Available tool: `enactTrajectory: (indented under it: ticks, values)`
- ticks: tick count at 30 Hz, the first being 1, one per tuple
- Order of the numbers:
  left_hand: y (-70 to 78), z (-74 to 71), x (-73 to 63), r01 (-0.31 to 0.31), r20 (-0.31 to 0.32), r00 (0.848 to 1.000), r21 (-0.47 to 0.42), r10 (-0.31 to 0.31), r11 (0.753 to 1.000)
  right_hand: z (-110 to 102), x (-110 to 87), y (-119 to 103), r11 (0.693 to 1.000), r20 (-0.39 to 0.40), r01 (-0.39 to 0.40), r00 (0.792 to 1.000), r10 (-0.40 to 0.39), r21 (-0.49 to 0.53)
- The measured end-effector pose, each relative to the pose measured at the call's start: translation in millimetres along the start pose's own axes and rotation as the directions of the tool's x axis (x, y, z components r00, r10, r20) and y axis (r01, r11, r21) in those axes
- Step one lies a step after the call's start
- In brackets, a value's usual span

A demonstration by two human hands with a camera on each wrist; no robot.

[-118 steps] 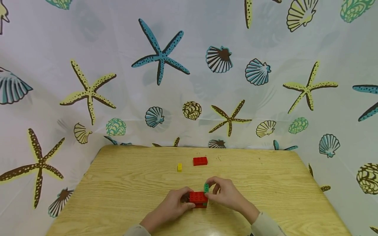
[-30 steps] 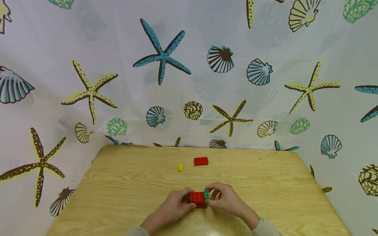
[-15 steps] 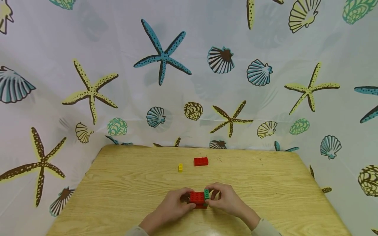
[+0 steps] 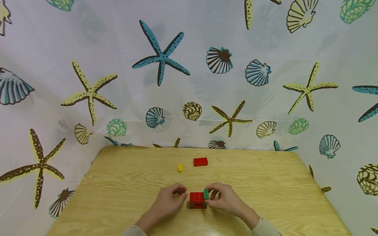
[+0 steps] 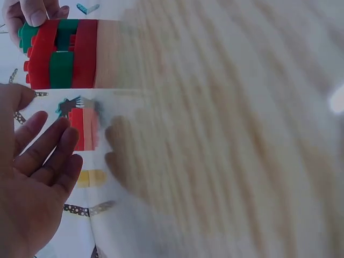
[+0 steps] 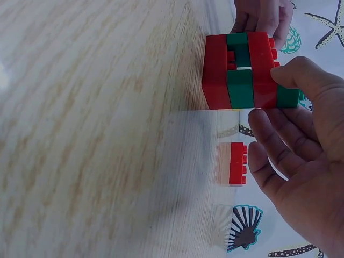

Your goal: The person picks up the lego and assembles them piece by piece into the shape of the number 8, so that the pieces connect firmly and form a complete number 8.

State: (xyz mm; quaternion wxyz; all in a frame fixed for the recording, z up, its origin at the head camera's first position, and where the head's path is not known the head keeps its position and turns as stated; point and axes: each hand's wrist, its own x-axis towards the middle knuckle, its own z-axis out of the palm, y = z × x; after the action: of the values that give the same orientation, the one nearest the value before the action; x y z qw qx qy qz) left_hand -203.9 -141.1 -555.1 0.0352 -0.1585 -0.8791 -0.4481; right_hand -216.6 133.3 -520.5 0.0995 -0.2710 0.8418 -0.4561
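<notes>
A small stack of toy building bricks stands on the wooden table in front of me. It has a red bottom brick (image 6: 215, 75), a green brick at each end above that, and a red upper brick (image 4: 196, 197) bridging them. On the right end of the upper brick sits another green brick (image 4: 206, 194). My right hand (image 4: 225, 199) pinches this top green brick between thumb and fingers. To the left of the stack is my left hand (image 4: 167, 200), apart from it and holding nothing; the left wrist view shows its fingers (image 5: 51, 153) loosely bent.
Farther back on the table (image 4: 130, 177) lie a loose red brick (image 4: 200, 162) and, to its left, a small yellow brick (image 4: 179, 168). A white cloth (image 4: 124, 98) printed with starfish and shells hangs behind the table and along both sides.
The green brick was first held above the red brick's end, then came down onto it. My left hand has let go of the stack and moved left; the right hand keeps its pinch.
</notes>
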Motion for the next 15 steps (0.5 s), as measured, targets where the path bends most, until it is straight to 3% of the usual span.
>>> enactTrajectory:
  ticks: [7,15]
  values:
    - [-14.7,-2.3,11.0,0.120,-0.114,0.985,-0.090,-0.130,0.989,-0.8,0.3,2.9,1.000,0.014,0.002,1.000,-0.002,-0.011]
    - [-25.4,-6.4,25.2,0.138,-0.185,0.970,-0.110,-0.157,0.984,-2.9,-0.1,2.0,1.000,0.027,0.009,1.000,-0.010,0.005]
